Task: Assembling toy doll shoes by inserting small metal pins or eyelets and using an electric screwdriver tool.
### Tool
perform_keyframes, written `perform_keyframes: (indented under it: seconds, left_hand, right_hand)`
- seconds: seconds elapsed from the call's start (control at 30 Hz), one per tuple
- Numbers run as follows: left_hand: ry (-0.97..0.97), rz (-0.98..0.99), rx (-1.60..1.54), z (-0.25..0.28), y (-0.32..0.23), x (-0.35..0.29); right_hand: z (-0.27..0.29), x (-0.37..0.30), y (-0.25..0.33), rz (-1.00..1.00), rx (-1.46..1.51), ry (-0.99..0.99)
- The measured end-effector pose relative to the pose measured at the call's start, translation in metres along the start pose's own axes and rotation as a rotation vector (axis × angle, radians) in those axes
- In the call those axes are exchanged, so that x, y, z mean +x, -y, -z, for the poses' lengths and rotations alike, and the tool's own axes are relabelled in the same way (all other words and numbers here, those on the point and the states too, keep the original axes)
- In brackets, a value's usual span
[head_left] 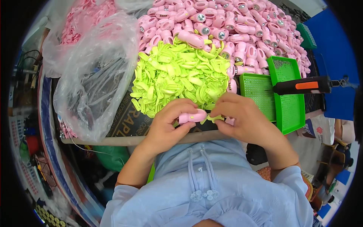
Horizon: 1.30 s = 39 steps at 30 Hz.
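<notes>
My left hand (170, 117) is closed around a pink plastic flashlight body (193, 116), lying sideways between thumb and fingers at the table's front edge. Just right of it, my right hand (238, 115) has its fingers curled, with a yellow-green plastic clip-like piece (214, 118) between thumb and fingertips. Part of a pink piece (229, 121) shows below that hand's fingers; whether it is held I cannot tell. Right beyond both hands lies a heap of yellow-green plastic pieces (177, 77). Behind that rises a large pile of pink flashlight bodies (242, 28), several with silvery lamp ends.
A clear plastic bag (96, 79) slumps at the left, with pink parts (89, 20) behind it. Green perforated trays (289, 108) stand at the right, one holding small metal bits. Across them hangs a black electric screwdriver (302, 86) with an orange patch. A blue panel (338, 64) stands beyond.
</notes>
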<state>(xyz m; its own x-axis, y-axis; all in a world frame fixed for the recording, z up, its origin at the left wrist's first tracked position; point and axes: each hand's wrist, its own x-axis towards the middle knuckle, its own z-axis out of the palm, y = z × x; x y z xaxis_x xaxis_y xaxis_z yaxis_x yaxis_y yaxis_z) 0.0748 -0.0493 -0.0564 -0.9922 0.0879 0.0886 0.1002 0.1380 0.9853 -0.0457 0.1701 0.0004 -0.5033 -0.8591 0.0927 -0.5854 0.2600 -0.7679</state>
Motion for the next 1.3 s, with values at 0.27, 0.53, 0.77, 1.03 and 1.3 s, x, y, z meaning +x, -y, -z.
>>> perform_keyframes:
  seconds: [0.27, 0.53, 0.77, 1.03, 1.3]
  left_hand:
    - [-0.146, 0.381, -0.494, -0.007, -0.015, 0.004]
    - [-0.036, 0.500, -0.808, -0.002, -0.019, 0.009]
    - [-0.032, 0.574, -0.791, -0.004, -0.025, 0.012]
    - [-0.154, 0.264, -0.460, -0.020, -0.013, 0.008]
    - [-0.034, 0.545, -0.949, -0.015, -0.005, 0.004]
  right_hand:
    - [-0.016, -0.005, -0.007, -0.369, 0.707, -0.069]
    - [-0.027, -0.002, -0.009, -0.333, 0.915, -0.251]
    - [-0.029, 0.000, -0.013, -0.137, 0.355, -0.494]
    - [-0.035, -0.002, -0.006, 0.049, 0.049, -0.416]
    - [-0.004, -0.005, -0.019, 0.100, 0.266, -0.051]
